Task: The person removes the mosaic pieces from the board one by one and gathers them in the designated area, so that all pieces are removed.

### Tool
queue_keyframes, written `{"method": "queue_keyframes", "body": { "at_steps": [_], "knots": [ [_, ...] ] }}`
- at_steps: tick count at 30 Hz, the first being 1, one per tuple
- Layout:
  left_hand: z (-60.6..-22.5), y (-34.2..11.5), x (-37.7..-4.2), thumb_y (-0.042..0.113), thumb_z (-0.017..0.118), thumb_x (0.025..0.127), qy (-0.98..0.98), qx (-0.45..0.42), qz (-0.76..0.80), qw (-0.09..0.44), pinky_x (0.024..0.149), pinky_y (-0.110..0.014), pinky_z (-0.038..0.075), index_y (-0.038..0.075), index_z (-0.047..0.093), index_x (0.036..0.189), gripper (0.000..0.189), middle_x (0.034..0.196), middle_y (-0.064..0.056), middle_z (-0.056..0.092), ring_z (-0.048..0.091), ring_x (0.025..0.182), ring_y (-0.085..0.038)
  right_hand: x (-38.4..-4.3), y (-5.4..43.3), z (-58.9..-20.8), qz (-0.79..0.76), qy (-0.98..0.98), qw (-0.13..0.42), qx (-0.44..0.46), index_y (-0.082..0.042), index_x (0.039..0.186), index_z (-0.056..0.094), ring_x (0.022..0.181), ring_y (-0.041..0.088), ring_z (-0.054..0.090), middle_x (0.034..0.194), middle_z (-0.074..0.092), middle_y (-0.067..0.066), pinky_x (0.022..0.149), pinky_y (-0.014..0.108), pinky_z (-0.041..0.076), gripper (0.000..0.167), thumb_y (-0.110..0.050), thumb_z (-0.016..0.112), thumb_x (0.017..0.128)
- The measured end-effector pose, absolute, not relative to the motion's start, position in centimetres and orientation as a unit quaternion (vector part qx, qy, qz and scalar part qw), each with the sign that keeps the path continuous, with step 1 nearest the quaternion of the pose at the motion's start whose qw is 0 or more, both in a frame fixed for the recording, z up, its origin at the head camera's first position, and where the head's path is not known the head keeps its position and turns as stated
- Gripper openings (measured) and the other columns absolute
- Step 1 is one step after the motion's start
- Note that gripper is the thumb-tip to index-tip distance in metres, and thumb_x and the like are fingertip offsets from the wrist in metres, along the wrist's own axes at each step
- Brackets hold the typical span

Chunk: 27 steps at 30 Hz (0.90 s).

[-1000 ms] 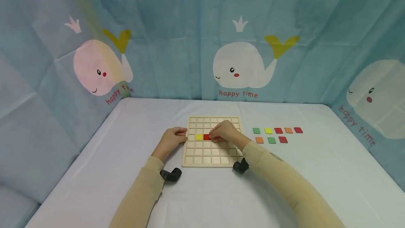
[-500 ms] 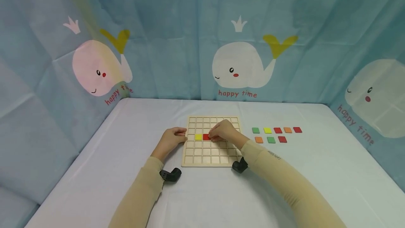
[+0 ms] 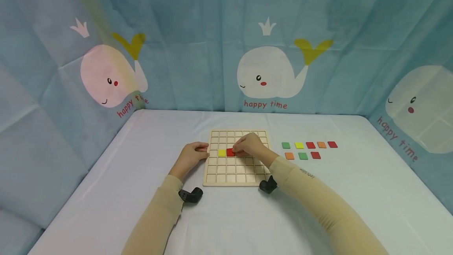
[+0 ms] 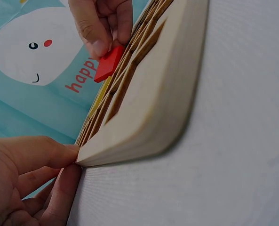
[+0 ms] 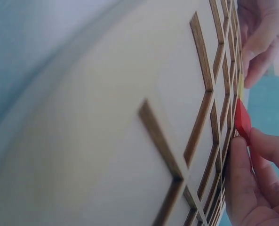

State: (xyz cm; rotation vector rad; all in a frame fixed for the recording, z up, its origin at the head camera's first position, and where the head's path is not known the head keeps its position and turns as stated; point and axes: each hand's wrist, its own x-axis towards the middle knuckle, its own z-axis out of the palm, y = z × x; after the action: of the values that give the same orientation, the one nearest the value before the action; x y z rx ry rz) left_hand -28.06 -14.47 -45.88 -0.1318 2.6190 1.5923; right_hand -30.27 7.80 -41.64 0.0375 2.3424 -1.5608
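A square wooden grid board lies on the white table in the head view. My right hand pinches a red square tile by its right side, between thumb and fingers. In the left wrist view the red tile stands tilted, its lower end close over the grid. A yellow tile sits in the cell just left of it. My left hand is at the board's left edge; in the left wrist view its thumb and forefinger pinch the edge.
Right of the board several loose tiles lie in two rows, among them a green tile, an orange tile and a red tile. A blue whale-print curtain hangs behind the table.
The red tile has risen slightly out of its cell in the pinch of my right hand, which has moved up a little. My left hand stays at the board's edge.
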Motion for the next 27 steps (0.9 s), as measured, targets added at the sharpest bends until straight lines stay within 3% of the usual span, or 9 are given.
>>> {"method": "queue_keyframes", "body": {
  "at_steps": [9, 18, 27],
  "knots": [
    [-45.8, -14.4, -28.1, 0.006, 0.071, 0.088, 0.854, -0.046, 0.518, 0.039, 0.095, -0.038, 0.052, 0.003, 0.064, 0.129, 0.042, 0.117, -0.016, 0.068, 0.064, 0.109, -0.025, -30.2, 7.6, -41.6, -0.549, 0.818, 0.168, 0.029, 0.004, 0.093, 0.074, 0.061, 0.011, 0.069, 0.093, 0.076, 0.014, 0.067, 0.028, 0.061, 0.011, -0.001, 0.076, 0.084],
    [-46.1, -14.4, -28.0, 0.005, 0.072, 0.087, 0.852, -0.048, 0.519, 0.044, 0.092, -0.035, 0.052, 0.003, 0.065, 0.128, 0.042, 0.116, -0.015, 0.069, 0.064, 0.106, -0.025, -30.1, 7.9, -41.7, -0.554, 0.812, 0.180, 0.032, 0.003, 0.092, 0.074, 0.059, 0.010, 0.068, 0.087, 0.075, 0.010, 0.065, 0.025, 0.060, 0.011, -0.002, 0.077, 0.083],
    [-46.0, -14.4, -28.0, 0.007, 0.072, 0.088, 0.851, -0.050, 0.521, 0.043, 0.095, -0.037, 0.051, 0.005, 0.065, 0.129, 0.042, 0.117, -0.014, 0.069, 0.064, 0.109, -0.025, -29.9, 8.8, -41.1, -0.570, 0.800, 0.184, 0.026, 0.005, 0.098, 0.074, 0.061, 0.011, 0.069, 0.090, 0.075, 0.011, 0.071, 0.028, 0.061, 0.016, 0.000, 0.076, 0.083]
  ]
}}
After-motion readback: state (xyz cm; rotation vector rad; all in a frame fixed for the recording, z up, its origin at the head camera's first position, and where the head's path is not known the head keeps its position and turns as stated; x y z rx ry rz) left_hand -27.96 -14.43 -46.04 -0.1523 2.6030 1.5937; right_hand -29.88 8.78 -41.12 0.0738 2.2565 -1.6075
